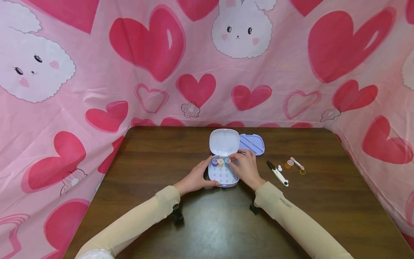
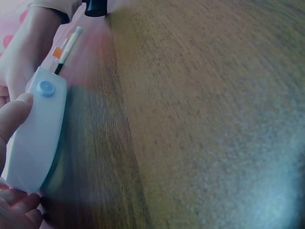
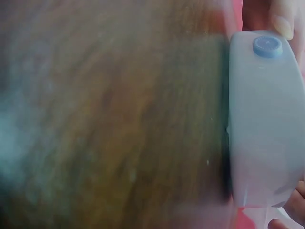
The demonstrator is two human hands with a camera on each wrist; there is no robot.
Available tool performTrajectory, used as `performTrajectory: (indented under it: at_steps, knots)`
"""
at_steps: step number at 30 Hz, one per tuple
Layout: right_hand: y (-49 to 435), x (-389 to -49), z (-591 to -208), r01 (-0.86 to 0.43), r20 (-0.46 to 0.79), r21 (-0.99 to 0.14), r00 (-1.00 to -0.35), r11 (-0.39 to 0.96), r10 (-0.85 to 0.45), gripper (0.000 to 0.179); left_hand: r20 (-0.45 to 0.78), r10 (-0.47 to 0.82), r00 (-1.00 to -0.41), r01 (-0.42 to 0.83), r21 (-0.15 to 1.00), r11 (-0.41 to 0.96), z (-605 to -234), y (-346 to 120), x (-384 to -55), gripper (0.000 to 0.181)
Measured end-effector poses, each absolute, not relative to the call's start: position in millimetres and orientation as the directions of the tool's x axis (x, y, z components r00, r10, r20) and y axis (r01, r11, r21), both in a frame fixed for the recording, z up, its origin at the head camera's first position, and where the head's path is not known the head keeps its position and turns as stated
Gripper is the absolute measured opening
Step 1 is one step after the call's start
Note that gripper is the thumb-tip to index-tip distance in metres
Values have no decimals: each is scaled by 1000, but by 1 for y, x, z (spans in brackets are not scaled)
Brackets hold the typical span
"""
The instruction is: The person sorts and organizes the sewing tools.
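A white storage box [image 1: 223,181] with small pegs on its floor stands with its lid [image 1: 224,142] raised. My left hand [image 1: 195,178] holds the box by its left side, the thumb along the front near the blue latch [image 2: 46,88]. Along the back row sit a purple spool [image 1: 215,162] and a yellow spool [image 1: 221,162], side by side. To their right is a light blue spool [image 1: 227,161], which my right hand [image 1: 246,167] pinches between thumb and fingers. The wrist views show the box front but not the spools inside.
A lavender tray [image 1: 258,144] lies behind the box on the right. On the table's right side are a black-and-white slim tool [image 1: 278,174], a small white piece [image 1: 280,168], an orange spool [image 1: 289,164], a pink-and-white stick [image 1: 297,163] and a yellowish ring [image 1: 302,172].
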State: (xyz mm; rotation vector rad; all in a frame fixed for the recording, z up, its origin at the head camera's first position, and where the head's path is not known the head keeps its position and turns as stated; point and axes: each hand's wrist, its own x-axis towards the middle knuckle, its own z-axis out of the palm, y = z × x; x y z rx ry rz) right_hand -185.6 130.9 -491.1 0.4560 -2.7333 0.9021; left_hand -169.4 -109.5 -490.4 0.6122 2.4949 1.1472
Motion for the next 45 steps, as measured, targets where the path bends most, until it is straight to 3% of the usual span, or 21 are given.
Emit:
performTrajectory:
  at_steps: [18, 31, 45]
  knots:
    - [122, -186, -484, -285, 187, -498, -957, 819, -220, 22, -119, 508, -853, 245, 769, 591, -489, -109, -169, 111]
    - [122, -187, -480, -329, 202, -390, -942, 860, -269, 21, -127, 502, -856, 237, 766, 598, -487, -109, -168, 110]
    - [133, -183, -477, -337, 283, -419, -931, 843, -232, 23, -124, 502, -856, 233, 773, 589, -487, -110, -168, 111]
